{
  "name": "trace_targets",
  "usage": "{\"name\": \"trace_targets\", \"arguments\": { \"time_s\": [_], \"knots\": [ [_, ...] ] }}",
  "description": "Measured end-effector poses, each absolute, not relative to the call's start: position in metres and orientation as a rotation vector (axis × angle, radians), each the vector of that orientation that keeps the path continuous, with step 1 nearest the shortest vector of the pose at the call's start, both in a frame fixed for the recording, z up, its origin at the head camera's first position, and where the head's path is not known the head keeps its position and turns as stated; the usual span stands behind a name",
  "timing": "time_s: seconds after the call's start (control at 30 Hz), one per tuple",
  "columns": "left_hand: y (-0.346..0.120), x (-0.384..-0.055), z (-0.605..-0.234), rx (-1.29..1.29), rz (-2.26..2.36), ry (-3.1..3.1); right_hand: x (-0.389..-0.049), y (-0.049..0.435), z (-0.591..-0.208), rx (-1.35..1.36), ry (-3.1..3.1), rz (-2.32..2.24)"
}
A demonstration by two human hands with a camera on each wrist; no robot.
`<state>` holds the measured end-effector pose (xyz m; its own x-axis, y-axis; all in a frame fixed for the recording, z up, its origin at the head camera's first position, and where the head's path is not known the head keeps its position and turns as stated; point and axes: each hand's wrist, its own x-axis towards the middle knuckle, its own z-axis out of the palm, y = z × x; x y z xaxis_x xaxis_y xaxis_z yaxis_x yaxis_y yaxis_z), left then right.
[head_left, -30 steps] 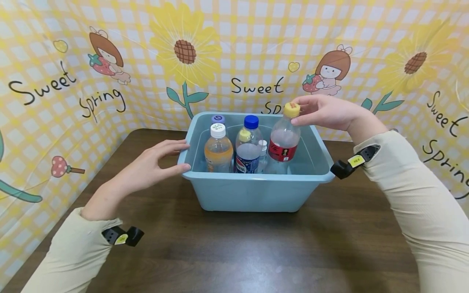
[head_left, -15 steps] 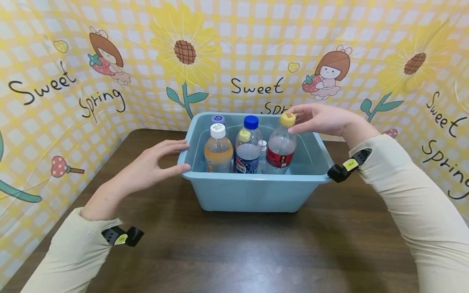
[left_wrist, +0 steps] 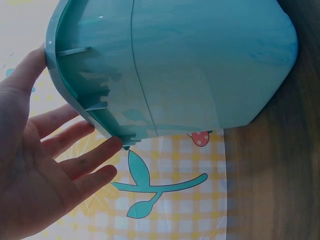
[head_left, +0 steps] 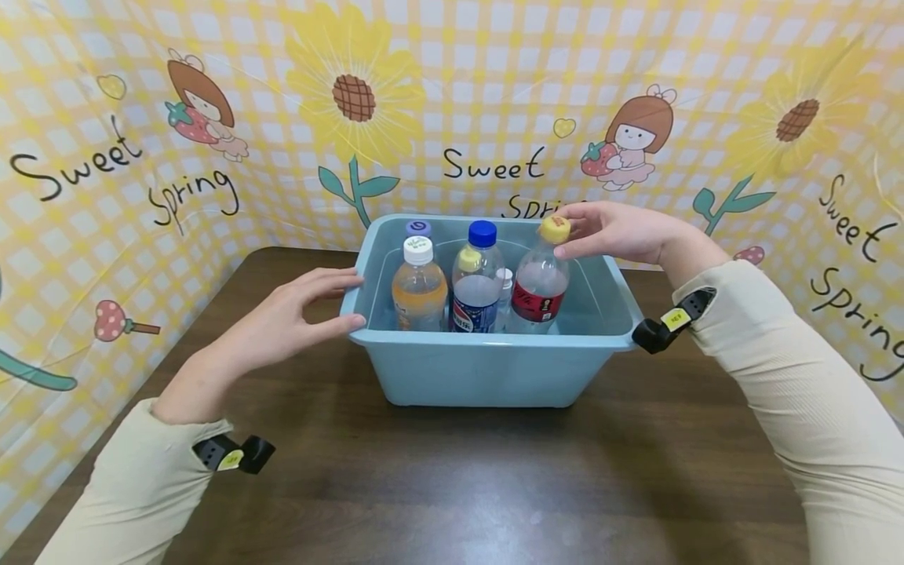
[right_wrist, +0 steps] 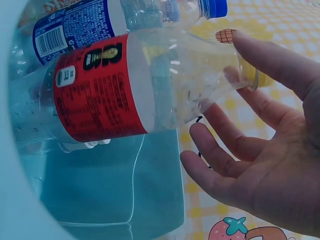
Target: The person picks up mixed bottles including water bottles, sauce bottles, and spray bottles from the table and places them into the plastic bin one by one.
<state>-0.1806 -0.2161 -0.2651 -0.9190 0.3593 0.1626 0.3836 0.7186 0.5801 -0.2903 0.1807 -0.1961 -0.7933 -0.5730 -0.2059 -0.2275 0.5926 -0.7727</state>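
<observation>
A light blue plastic bin (head_left: 487, 369) stands on the table with several bottles upright inside. My right hand (head_left: 617, 231) pinches the neck of a clear bottle with a red label (head_left: 538, 294) and yellow cap, at the right of the group. In the right wrist view the thumb and index finger are at this neck, the other fingers spread apart from it. My left hand (head_left: 282, 322) rests its thumb and fingertips against the bin's left rim, fingers fairly straight. The left wrist view shows this hand (left_wrist: 45, 165) beside the rim. The red-labelled bottle's base is hidden by the bin's front wall.
Beside the red-labelled bottle are a blue-capped bottle (head_left: 477, 282) and a white-capped bottle with an orange label (head_left: 420, 290). Behind them show a purple cap (head_left: 418, 227), a yellow cap (head_left: 469, 259) and a small white-capped bottle (head_left: 504, 292). Patterned cloth (head_left: 494, 94) surrounds the dark wooden table (head_left: 459, 486).
My right hand has lowered the red-labelled bottle a little and shifted it slightly left, mostly in the first half second. The left hand has kept its place at the rim.
</observation>
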Motion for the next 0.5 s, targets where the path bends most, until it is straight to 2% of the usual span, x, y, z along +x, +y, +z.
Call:
{"name": "trace_targets", "arguments": {
  "time_s": [0.5],
  "knots": [
    [-0.217,-0.18,-0.26,-0.651,-0.865,-2.923,-0.275,0.189,-0.19,-0.63,2.49,-1.07]
  ]
}}
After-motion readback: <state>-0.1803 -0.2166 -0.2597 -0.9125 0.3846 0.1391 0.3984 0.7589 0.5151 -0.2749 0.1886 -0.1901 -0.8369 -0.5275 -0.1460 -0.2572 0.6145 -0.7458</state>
